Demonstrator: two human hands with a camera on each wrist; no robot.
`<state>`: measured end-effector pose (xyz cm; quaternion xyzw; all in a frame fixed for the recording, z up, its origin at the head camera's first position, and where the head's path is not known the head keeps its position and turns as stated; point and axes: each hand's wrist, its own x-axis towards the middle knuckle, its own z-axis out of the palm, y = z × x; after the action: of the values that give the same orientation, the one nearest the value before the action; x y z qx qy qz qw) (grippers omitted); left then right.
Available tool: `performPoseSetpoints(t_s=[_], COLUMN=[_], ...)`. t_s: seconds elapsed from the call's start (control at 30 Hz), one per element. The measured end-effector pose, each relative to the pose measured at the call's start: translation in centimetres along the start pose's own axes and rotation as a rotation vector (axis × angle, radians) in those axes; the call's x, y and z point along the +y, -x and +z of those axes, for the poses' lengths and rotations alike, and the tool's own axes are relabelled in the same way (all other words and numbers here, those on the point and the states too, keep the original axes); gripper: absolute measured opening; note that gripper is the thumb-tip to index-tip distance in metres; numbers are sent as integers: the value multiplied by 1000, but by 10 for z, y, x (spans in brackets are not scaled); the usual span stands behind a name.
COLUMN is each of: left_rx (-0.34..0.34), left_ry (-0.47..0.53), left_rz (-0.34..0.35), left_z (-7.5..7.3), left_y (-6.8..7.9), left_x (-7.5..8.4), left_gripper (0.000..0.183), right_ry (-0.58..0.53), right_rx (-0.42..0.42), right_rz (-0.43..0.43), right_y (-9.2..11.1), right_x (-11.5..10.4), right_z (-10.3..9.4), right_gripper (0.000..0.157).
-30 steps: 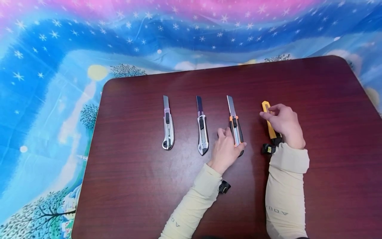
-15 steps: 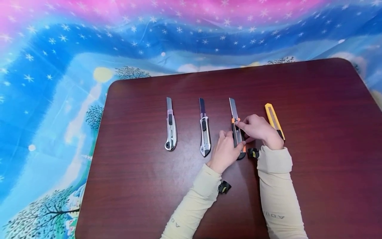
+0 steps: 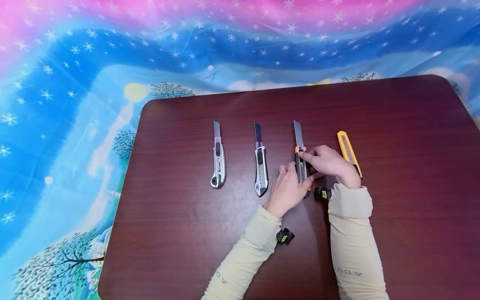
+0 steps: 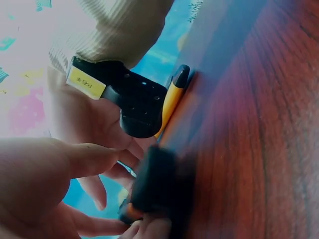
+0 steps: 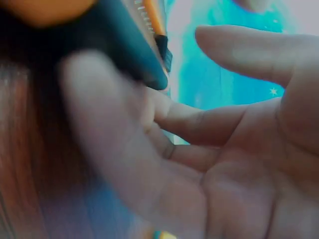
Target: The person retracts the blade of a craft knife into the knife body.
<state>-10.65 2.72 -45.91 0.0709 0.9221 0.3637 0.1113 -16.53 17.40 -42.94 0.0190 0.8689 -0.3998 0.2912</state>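
Cream sleeves (image 3: 356,241) bear dark lettering (image 3: 358,274); wrist cameras (image 3: 286,236) are black.

Room beyond orange cutter (image 3: 299,166), fingers (image 3: 309,158) alongside

1 orange-and-black cutter (image 3: 298,162), silver blade (image 3: 298,134) extended, tip forward; handle (image 3: 300,171) between left hand (image 3: 288,187) and right hand (image 3: 331,163).

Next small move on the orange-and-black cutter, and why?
Probably draw the slider of the orange-and-black cutter back with the right hand's thumb. The blade sticks out, the left hand holds the cutter, and the right thumb is close to the slider. The yellow cutter shows no blade past its tip, so retracting this one would seem consistent.
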Motion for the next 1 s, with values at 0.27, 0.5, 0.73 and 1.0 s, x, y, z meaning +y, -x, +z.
performPoseSetpoints(t_s=[0.27,0.5,0.73,1.0], left_rx=[-107,-282,-456,-508], left_ry=[491,1056,1130,1129], left_rz=[16,-67,13,47], left_z=[-11,-26,-42,-48], left_y=[-8,-6,-2,-3], left_x=[-4,-1,-8,-13], left_gripper=[68,66,62,67], right_ry=[-215,-342,-570,-728], right_rx=[39,85,38,-47], right_rz=[-40,-140,-209,-253], right_y=[0,9,8,4], right_x=[-1,-6,-14,-24], right_z=[-1,-6,4,21], right_gripper=[53,53,59,52])
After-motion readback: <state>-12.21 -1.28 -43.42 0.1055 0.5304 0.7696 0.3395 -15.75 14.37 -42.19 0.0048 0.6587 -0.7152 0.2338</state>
